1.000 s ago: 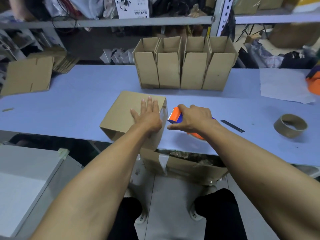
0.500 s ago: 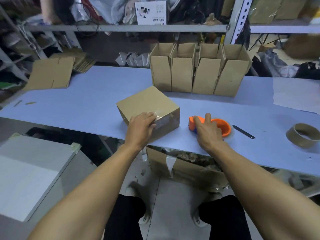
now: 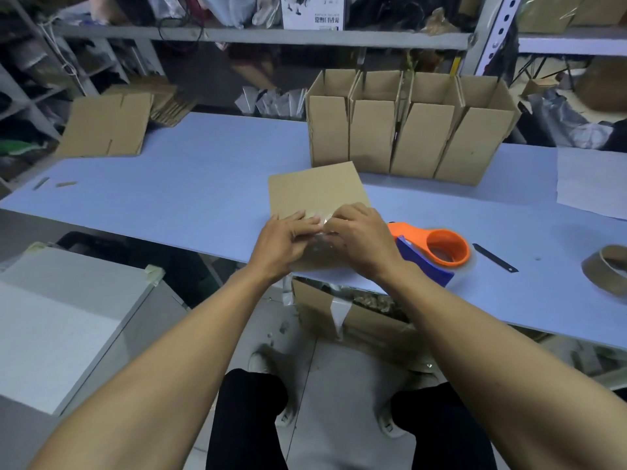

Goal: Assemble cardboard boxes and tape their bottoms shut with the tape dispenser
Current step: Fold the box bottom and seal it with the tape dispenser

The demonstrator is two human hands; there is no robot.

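We press both hands, left hand [image 3: 283,240] and right hand [image 3: 361,237], fingers flat, smoothing tape on box [image 3: 315,191], frame centre; light, stiff cardboard; hold by edges.

Brown cardboard box [image 3: 317,191] upside down at table edge, orange/blue tape dispenser [image 3: 432,251] just right.

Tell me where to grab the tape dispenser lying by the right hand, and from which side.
Probably the orange ring of the tape dispenser: it lies flat, opening up, right of the right hand. Come from above, fingers through the ring; avoid the blue end nearest the table edge.
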